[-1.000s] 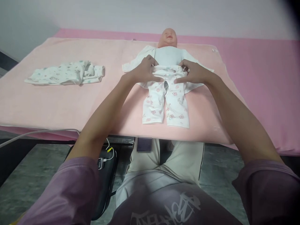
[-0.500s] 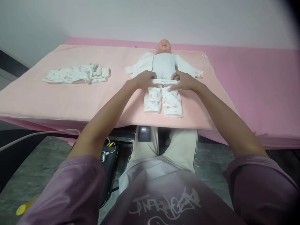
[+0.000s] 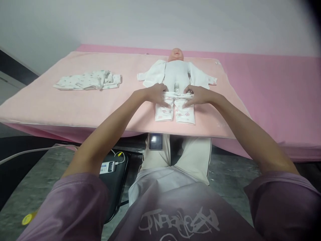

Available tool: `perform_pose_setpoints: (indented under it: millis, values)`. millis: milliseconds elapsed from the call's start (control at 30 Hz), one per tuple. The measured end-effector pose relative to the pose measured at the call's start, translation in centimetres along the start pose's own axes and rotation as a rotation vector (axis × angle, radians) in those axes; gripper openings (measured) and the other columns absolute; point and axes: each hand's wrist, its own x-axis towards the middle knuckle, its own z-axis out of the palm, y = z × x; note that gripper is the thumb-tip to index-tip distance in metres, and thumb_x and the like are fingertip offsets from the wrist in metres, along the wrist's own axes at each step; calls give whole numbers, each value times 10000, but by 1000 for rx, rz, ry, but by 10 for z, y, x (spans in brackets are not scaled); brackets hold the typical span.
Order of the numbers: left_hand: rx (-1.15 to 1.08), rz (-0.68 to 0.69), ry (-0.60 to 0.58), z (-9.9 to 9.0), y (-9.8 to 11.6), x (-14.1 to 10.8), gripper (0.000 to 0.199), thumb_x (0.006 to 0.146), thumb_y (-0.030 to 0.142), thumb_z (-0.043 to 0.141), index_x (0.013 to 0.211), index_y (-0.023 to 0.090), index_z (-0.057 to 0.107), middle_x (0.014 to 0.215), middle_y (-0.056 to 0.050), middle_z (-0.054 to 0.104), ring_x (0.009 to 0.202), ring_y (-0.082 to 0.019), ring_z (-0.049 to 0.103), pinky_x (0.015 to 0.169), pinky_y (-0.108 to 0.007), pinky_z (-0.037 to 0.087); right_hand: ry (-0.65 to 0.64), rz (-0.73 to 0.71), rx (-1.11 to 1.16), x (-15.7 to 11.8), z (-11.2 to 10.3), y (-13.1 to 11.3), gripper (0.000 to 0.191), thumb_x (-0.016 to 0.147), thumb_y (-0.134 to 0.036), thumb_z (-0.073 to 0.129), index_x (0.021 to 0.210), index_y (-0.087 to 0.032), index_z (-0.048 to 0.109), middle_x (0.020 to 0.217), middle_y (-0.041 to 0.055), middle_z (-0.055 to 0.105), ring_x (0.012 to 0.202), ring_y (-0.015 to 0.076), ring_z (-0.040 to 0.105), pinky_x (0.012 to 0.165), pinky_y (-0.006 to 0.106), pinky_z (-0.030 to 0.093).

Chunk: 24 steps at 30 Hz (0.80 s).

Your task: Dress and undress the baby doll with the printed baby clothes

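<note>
A baby doll (image 3: 176, 72) lies on its back on the peach sheet, head away from me, its white top (image 3: 153, 74) spread out at both sides. White baby trousers (image 3: 185, 115) with a small reddish print cover its lower legs. My left hand (image 3: 158, 93) grips the left side of their gathered waistband, fingers curled over the edge and thumb below. On the right side of the same waistband, my right hand (image 3: 197, 95) holds on in a like pinch. The cloth inside both grips is partly hidden by my fingers.
Folded printed baby clothes (image 3: 87, 81) lie to the left on the peach sheet (image 3: 105, 110). A pink cover (image 3: 276, 100) stretches to the right. Below the edge are a black case (image 3: 117, 187), a white-cabled device (image 3: 107, 167) and a yellow object (image 3: 28, 219).
Both hands have drawn the trousers' waistband toward me, down the doll's legs. More of the doll's white-clothed lower body shows above it. The view has shifted slightly.
</note>
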Motion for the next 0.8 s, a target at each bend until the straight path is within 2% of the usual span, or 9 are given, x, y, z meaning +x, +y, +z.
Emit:
perform_pose_setpoints:
  millis: [133,200,267,367,533,700,800]
  values:
    - [39,-40,-49,1,8,-16,955,517,699,1019,1273,266,629,1198,-122,641,1202,-414,650,939,-504,569,-2,-31,-65,-9,6,-3,1184,408,-783,1068,1401,-316,625,1378,158,701,1176,478,662,896,593,604]
    - [36,-67,-61,1,13,-22,976,517,701,1024,1290,273,611,1225,-125,637,1252,-432,638,960,-515,568,2,-34,-87,-11,8,-6,1181,401,-779,1070,1390,-318,621,1358,155,701,1171,478,656,886,587,600]
    - [33,-81,-72,2,16,-25,988,532,709,1018,1311,274,594,1241,-130,635,1267,-441,636,966,-521,566,-21,-35,-109,-13,10,-11,1091,440,-774,1058,1325,-303,628,1289,149,707,1117,456,656,863,555,584]
    - [54,-34,-61,6,20,-29,1010,540,722,1007,1331,274,567,1241,-124,628,1270,-446,639,979,-518,559,-53,-71,-167,-20,14,-17,916,524,-762,1021,1185,-270,620,1180,134,696,1026,408,639,827,494,536]
    - [165,43,-36,15,30,-38,1012,545,702,1000,1330,263,536,1322,-136,610,1314,-462,614,1028,-515,536,-18,-160,-225,-33,24,-18,762,597,-715,977,1047,-251,574,1094,115,669,992,370,601,803,426,448]
    - [260,105,-9,14,42,-50,866,631,633,968,1300,231,591,1330,-166,672,1241,-442,648,986,-478,523,-17,-191,-230,-46,30,-16,572,776,-715,867,929,-251,567,949,102,695,892,341,616,767,395,377]
    - [280,139,35,17,46,-59,707,698,521,936,1274,221,657,1263,-163,728,1156,-418,694,963,-464,511,29,-210,-218,-57,34,-18,464,854,-676,817,948,-252,653,968,121,746,901,369,656,775,406,380]
